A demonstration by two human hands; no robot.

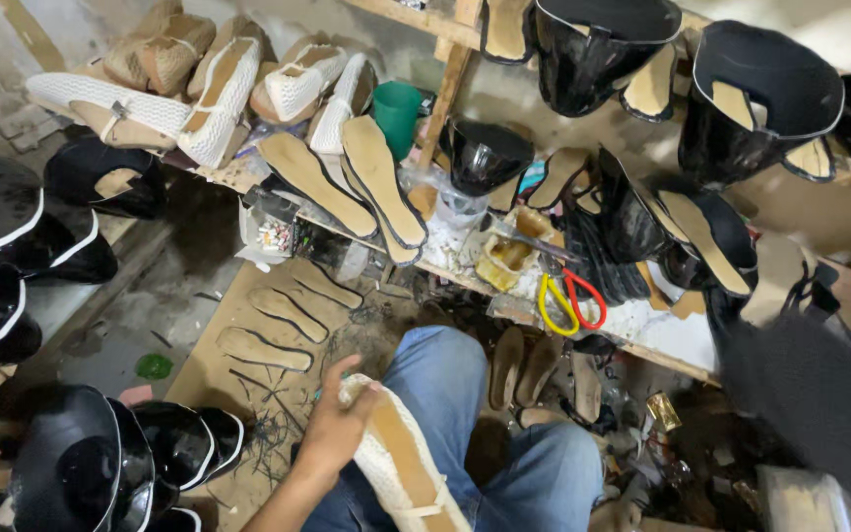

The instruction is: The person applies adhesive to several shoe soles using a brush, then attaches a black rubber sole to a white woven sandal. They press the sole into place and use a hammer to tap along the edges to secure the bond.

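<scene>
L hand [332, 426] has its grip closed round the toe end of a white woven shoe [401, 461], thumb up over the rim; shoe lies near centre, along the person's jeans [465, 394], tan insole facing up. R hand isn't in view, so its grip can't be told.

Worktop [662, 335] runs across the far side w/ a small open yellowish tin [504, 258] at its middle; contents look like glue, can't tell for sure. Scissors [571, 300] w/ yellow & red handles lie just right of it. Green cup [398, 113] stands far centre, inside hidden. Clear plastic box [278, 232] left of the tin holds small mixed bits. Tan soles [371, 182] lean between cup & box. More white shoes [219, 89] piled far left; black glossy shoes [593, 44] far right & near left. Flat soles [278, 315] lie on a board [209, 369] on the floor, left of the hand.
</scene>
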